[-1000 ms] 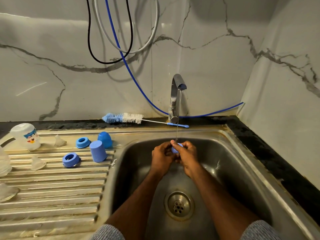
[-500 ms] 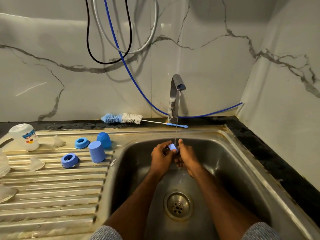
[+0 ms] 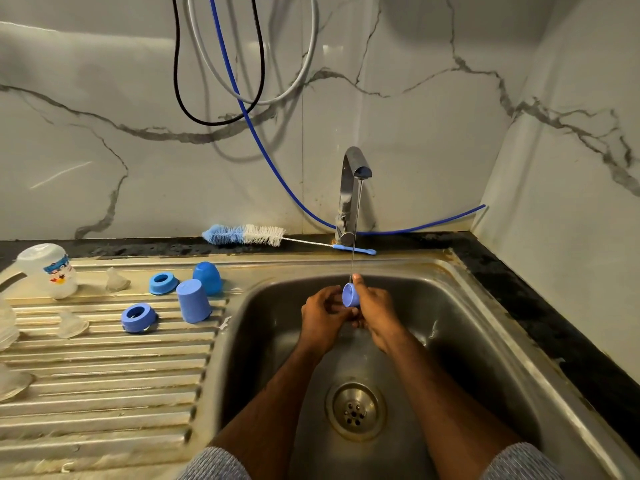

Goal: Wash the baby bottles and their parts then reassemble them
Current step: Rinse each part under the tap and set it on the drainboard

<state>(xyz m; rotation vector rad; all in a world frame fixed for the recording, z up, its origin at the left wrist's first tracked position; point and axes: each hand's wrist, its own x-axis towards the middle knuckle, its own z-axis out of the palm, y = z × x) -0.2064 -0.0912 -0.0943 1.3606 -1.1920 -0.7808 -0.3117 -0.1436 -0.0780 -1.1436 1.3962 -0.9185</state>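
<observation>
While the tap runs thin over the basin, here is how it stands:
Grip: right hand [image 3: 375, 308] has its fingers curled round the small blue cap [image 3: 350, 295], thumb up by the rim; left hand [image 3: 322, 315] is closed in against it from the other side, fingers bent at the cap's lower edge, though I can't tell how firmly it pinches
Cap's place: held up inside the sink [image 3: 485, 341], right under the water stream [image 3: 354, 237]
Faucet: tap [image 3: 349, 188] at the back edge, open and pouring
Drainboard: tall blue cap [image 3: 193, 301], round blue cap [image 3: 207, 278] and two blue rings [image 3: 138, 317] [image 3: 162, 283] parked on the ribbed drainboard [image 3: 104, 375], clear teats [image 3: 116, 280] [image 3: 72, 323] among them, a clear bottle [image 3: 48, 270] upside down at the far left
Brush: bottle brush [image 3: 249, 234] lying on the ledge behind, untouched
Progress: by my reckoning well into the washing, this cap being rinsed; nothing is screwed back together, so the whole reassembly is yet to come
</observation>
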